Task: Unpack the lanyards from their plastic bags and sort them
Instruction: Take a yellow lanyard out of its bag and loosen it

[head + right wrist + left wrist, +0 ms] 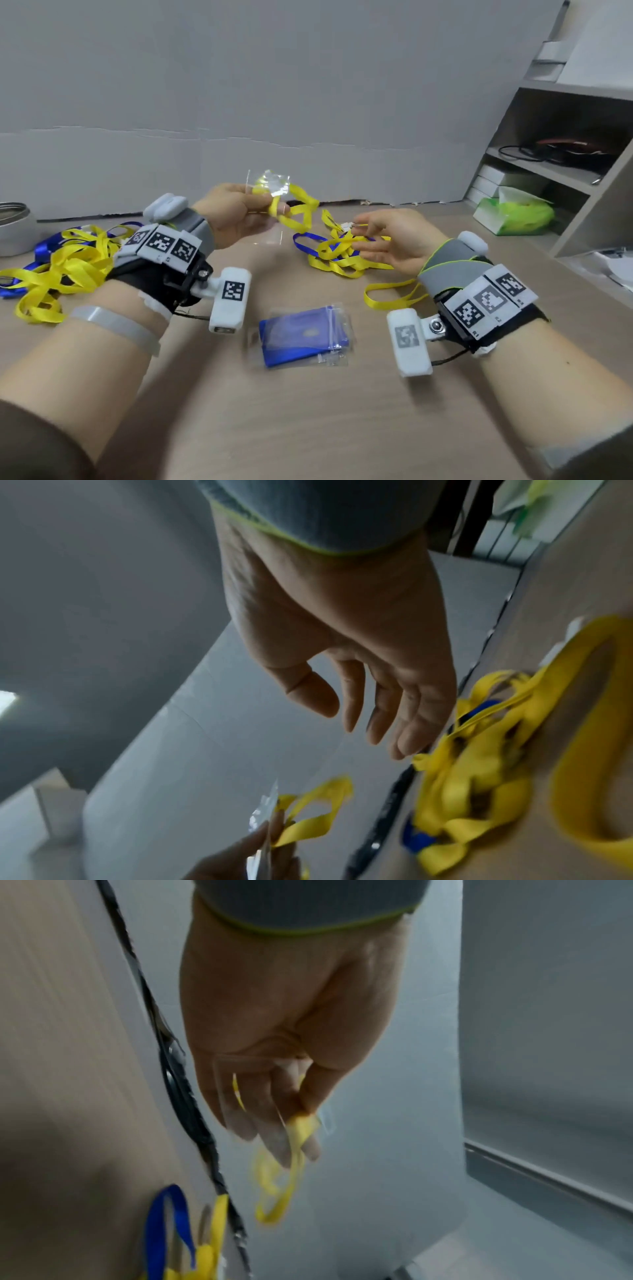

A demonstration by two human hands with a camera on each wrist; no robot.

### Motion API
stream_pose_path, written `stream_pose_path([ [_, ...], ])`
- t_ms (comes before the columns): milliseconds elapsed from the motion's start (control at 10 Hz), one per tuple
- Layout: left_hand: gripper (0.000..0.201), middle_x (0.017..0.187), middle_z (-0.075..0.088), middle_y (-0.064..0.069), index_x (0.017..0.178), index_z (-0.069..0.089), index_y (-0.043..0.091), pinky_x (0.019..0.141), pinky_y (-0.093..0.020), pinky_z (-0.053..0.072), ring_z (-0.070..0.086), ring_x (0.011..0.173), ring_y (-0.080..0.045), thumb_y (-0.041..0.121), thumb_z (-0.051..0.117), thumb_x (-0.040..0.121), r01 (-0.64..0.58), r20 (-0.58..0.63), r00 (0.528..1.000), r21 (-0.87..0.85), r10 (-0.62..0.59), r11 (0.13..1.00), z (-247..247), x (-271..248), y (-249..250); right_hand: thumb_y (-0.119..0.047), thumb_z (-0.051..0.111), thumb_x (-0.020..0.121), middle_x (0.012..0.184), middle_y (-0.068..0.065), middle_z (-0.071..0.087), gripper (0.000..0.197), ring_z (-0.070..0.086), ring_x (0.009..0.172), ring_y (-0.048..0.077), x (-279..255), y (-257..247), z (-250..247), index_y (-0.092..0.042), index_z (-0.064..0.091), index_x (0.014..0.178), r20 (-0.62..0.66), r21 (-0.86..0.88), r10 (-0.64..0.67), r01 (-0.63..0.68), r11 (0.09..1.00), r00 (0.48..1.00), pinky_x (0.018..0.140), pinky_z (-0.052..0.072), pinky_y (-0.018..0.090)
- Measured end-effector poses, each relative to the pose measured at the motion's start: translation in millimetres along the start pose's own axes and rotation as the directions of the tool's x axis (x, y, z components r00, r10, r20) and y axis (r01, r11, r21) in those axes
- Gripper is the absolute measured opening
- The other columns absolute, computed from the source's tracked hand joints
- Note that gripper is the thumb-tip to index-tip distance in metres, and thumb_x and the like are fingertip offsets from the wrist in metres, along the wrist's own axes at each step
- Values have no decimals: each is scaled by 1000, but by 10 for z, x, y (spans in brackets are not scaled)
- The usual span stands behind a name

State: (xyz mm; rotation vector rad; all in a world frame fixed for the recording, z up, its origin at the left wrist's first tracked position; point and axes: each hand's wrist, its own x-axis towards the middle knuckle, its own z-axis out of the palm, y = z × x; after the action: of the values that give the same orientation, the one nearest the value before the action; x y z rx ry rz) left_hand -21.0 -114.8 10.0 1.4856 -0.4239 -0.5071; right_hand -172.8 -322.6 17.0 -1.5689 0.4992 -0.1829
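Grey wall panels (pixel 239 85) backed a pale wood-grain table (pixel 308 421); a grey shelf unit (pixel 565 144) stood at the right end with a green tissue pack (pixel 513 214) on its lowest level.

Left hand (pixel 236 214) was raised above the table, fingers and thumb curled round a crumpled clear plastic bag (pixel 272 181) and a yellow lanyard (pixel 298 210). Bag pointed up and away from the fingers; lanyard hung out of the grip in loose loops toward the right, with no single long axis.

Right hand (pixel 394 241) was open, fingers relaxed and spread, palm facing left, holding nothing. It hovered just above a mixed heap of yellow and blue lanyards (pixel 339 250) at the table's far middle; whether the fingertips touched the straps could not be told. One yellow strap (pixel 390 294) trailed from that heap toward the right wrist.

A second tangle of lanyards (pixel 65 260), mostly yellow with some blue, lay at the left edge. Blue lanyards still sealed in clear bags (pixel 303 334) lay flat near the front, between the two wrists.

Wrist mounts carried black-and-white square code markers; no readable writing or brand anywhere.
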Motion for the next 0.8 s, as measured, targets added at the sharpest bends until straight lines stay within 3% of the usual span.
stream_pose_path([
  [100, 11, 88, 72, -12, 104, 62, 1, 67, -28, 60, 71, 64, -17, 3, 55, 96, 27, -162, 986, -6, -28, 1000, -70, 205, -68, -14, 59, 92, 83, 8, 62, 9, 61, 72, 25, 7, 94, -93, -9, 64, 86, 2, -187, 116, -114, 976, 993, 68, 52, 34],
  [200, 17, 75, 74, -11, 111, 62, -1, 82, -35, 56, 68, 68, -21, 2, 56, 96, 111, -260, 960, 15, -103, 994, -139, 336, -142, -13, 58, 91, 73, 8, 58, 8, 55, 58, 21, 1, 177, -110, -9, 58, 84, 15, -372, 214, -193, 908, 977, 49, 49, 26],
  [300, 5, 87, 75, -14, 94, 61, 5, 62, -34, 60, 65, 68, -23, 2, 57, 93, 225, -274, 945, 146, -179, 963, -181, 376, -239, -12, 62, 87, 67, 10, 60, 8, 54, 51, 22, -14, 254, -133, -7, 57, 91, 24, -613, 222, -161, 774, 975, 45, 43, 22],
  [400, 9, 114, 67, -22, 88, 57, 10, 75, -41, 60, 65, 83, -33, 8, 66, 88, 238, -298, 946, 378, -126, 895, -212, 462, -343, -17, 76, 76, 57, 6, 61, 18, 53, 45, 20, -21, 324, -147, -8, 62, 83, 26, -791, 218, -113, 602, 976, 43, 43, 22],
  [500, 10, 106, 64, -21, 86, 55, 9, 70, -36, 60, 66, 86, -37, 6, 65, 90, 247, -294, 947, 420, -126, 873, -180, 465, -378, -21, 81, 69, 60, 6, 63, 29, 57, 53, 23, -36, 357, -112, -1, 72, 87, 28, -895, 231, -79, 439, 972, 49, 47, 24],
  [600, 22, 124, 62, -22, 76, 52, 16, 95, -49, 52, 61, 113, -41, 12, 72, 84, 274, -321, 941, 538, -107, 797, -248, 524, -414, -19, 76, 76, 70, 8, 65, 33, 58, 61, 24, -65, 352, -76, 1, 72, 101, 16, -932, 205, -60, 356, 979, 53, 48, 26],
  [800, 37, 126, 61, -24, 66, 46, 18, 98, -46, 46, 57, 118, -39, 30, 75, 83, 332, -307, 942, 795, -135, 508, -252, 435, -391, -20, 68, 87, 82, 8, 61, 22, 45, 53, 17, -118, 262, -80, -4, 71, 102, 12, -942, 125, -31, 333, 992, 44, 39, 22],
])
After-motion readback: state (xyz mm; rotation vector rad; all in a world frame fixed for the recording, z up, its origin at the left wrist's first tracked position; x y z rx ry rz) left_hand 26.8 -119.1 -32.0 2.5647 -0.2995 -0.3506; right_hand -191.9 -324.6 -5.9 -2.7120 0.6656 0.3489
